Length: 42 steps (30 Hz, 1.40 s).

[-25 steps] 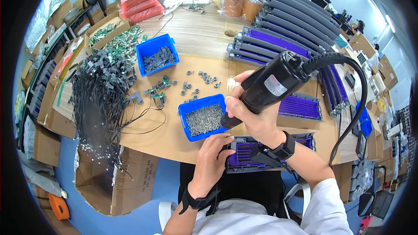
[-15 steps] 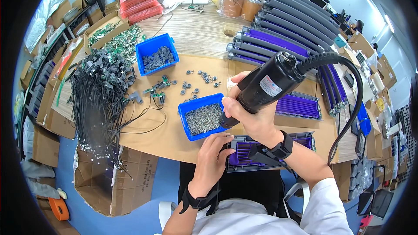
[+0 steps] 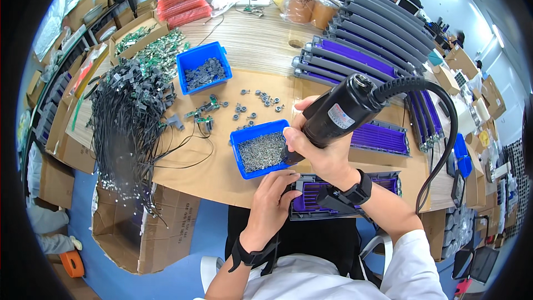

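A black electric screwdriver (image 3: 338, 112) with a thick cord is gripped in my right hand (image 3: 325, 153), its body slanting down to the left. Its lower end is over the right rim of a blue bin (image 3: 250, 173) full of small metal screws (image 3: 261, 151); the tip itself is hidden. Below, my left hand (image 3: 271, 195) has its bent fingers and thumb closed on the left end of a purple and grey slotted plastic housing (image 3: 311, 200) at the table's near edge. My right forearm and wrist strap cover part of that housing.
Another blue bin (image 3: 180, 75) holds small grey wheels, with loose ones (image 3: 269, 100) nearby. Black cables (image 3: 125, 128) and green circuit boards (image 3: 161, 50) are heaped at left. A second purple housing (image 3: 380, 138) lies right, before stacked grey-purple strips (image 3: 377, 28). The screwdriver's cord (image 3: 456, 128) loops at right.
The view has shifted slightly, moving the scene a little within the picture. Both hands keep their holds, and the screwdriver stays at the screw bin's right rim.
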### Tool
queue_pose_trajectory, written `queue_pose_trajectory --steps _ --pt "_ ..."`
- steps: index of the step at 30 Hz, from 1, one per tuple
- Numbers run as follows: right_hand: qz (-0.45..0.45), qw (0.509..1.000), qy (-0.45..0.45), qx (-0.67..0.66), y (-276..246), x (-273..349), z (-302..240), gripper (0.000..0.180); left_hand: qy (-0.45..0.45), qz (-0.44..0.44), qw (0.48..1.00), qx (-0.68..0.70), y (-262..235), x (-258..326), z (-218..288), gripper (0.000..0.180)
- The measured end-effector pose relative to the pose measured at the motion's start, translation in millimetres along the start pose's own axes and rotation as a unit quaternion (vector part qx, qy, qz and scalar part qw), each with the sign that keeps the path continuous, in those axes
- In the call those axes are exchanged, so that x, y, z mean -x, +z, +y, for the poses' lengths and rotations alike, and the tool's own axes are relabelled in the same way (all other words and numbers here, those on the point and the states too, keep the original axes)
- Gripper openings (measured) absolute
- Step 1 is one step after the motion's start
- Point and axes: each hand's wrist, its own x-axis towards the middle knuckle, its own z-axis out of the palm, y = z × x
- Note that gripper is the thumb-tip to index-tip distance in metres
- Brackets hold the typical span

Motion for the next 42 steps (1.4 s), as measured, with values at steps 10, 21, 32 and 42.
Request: queue_pose_trajectory --steps 10,21,32,42 --pt "0.020 0.999 0.007 -0.024 2.0 0.0 0.9 0.035 -0.003 0.034 0.999 -0.017 2.5 1.4 3.1 0.037" --pt "0.077 0.993 -0.018 -0.092 -3.1 -5.1 -16.5 0.040 -0.035 0.037 0.999 0.007 4.1 3.3 -1.9 0.056" --pt "0.079 0.988 -0.039 -0.124 -7.4 -3.7 -15.0 0.040 -0.049 0.018 0.998 0.035 2.8 -0.3 -0.3 0.072" --pt "0.087 0.984 -0.043 -0.148 -8.9 -1.5 -13.2 0.037 -0.041 0.033 0.998 0.037 5.5 1.4 -1.6 0.070"
